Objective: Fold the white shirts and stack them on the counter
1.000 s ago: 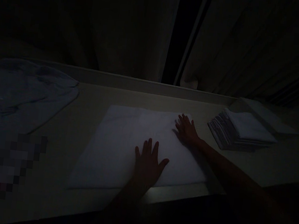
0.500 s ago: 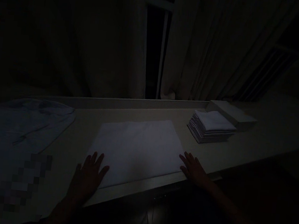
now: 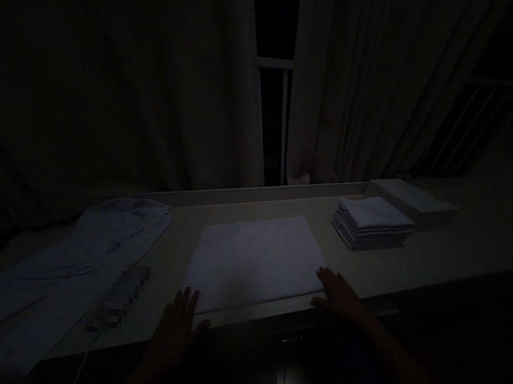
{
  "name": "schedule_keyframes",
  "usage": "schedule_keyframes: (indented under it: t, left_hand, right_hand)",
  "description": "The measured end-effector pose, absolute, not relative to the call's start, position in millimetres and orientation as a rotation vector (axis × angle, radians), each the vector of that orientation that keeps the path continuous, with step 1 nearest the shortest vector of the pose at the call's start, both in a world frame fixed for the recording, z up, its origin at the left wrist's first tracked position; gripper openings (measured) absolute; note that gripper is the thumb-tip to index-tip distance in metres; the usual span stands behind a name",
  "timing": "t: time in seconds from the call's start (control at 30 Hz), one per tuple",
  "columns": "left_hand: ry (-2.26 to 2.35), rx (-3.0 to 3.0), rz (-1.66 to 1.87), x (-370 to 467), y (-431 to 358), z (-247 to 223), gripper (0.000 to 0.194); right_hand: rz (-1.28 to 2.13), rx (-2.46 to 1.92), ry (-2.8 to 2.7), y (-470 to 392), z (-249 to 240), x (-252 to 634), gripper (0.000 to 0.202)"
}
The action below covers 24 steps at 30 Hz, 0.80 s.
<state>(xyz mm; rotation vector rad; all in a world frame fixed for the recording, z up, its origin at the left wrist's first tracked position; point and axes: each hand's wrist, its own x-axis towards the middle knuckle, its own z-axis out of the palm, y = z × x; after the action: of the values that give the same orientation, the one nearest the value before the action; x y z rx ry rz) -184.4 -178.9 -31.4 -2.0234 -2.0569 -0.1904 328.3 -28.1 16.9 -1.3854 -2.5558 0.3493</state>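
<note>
A white cloth lies flat as a rectangle on the pale tabletop. At its near left corner rests my left hand, open, fingers stretched out and thumb apart. My right hand is open too, with its fingertips at the cloth's near right edge. Neither hand grips anything. Beyond my right hand stands a neat stack of folded white cloths. The room is dark, so the cloth's layers and fine details are hard to see.
A loose, wrinkled white garment spreads over the left end of the table. Beside it is a blurred-out object with a cord. A pale box stands behind the stack. Curtains hang along the low back rim.
The view has shifted, so everything sits further right in the picture. My right hand has closed up its spread fingers a little; both hands stay at the cloth's near corners.
</note>
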Motion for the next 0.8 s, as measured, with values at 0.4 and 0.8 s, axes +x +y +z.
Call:
schedule_keyframes:
  t: [0.4, 0.8]
  left_hand:
    - [-1.941, -2.169, -0.167, -189, -204, -3, 0.071]
    - [-1.858, -2.293, -0.065, -204, -212, 1, 0.06]
  right_hand:
    - [0.228, -1.29, -2.639, -36, 8, 343, 0.094]
    - [0.097, -1.329, -2.548, -61, 29, 345, 0.061]
